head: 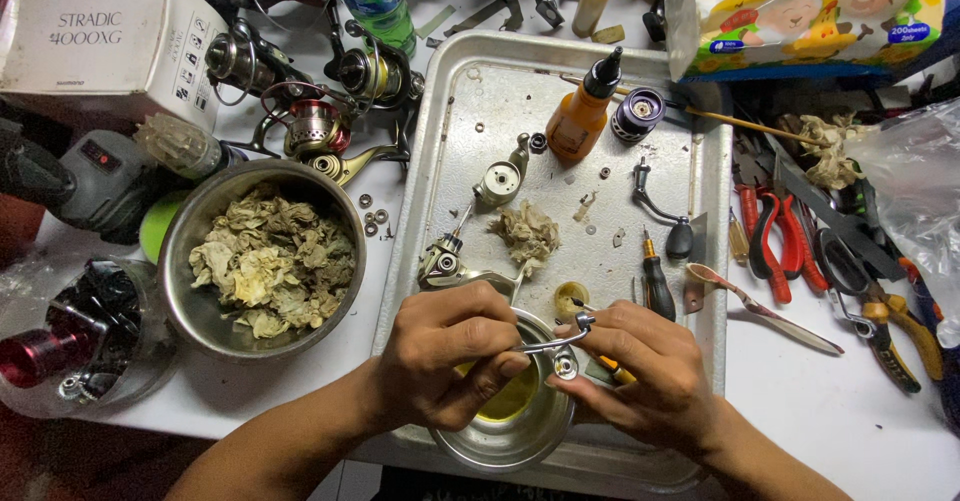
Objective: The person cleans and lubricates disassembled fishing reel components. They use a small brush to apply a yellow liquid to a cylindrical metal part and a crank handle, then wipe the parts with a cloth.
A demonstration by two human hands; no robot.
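White worktable [800, 401], dark floor below

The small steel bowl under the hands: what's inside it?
The small steel bowl holds a yellowish liquid. The left hand and right hand, holding a small metal reel part above it, cover much of the inside, so anything else there is hidden.

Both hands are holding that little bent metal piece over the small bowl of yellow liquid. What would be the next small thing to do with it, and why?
Probably lower the bent metal part a little into the small bowl. The left hand and right hand pinch it just above the yellow liquid, and a thin brush-like tool with a yellow handle sits in the right hand, which suggests rinsing or brushing it there.
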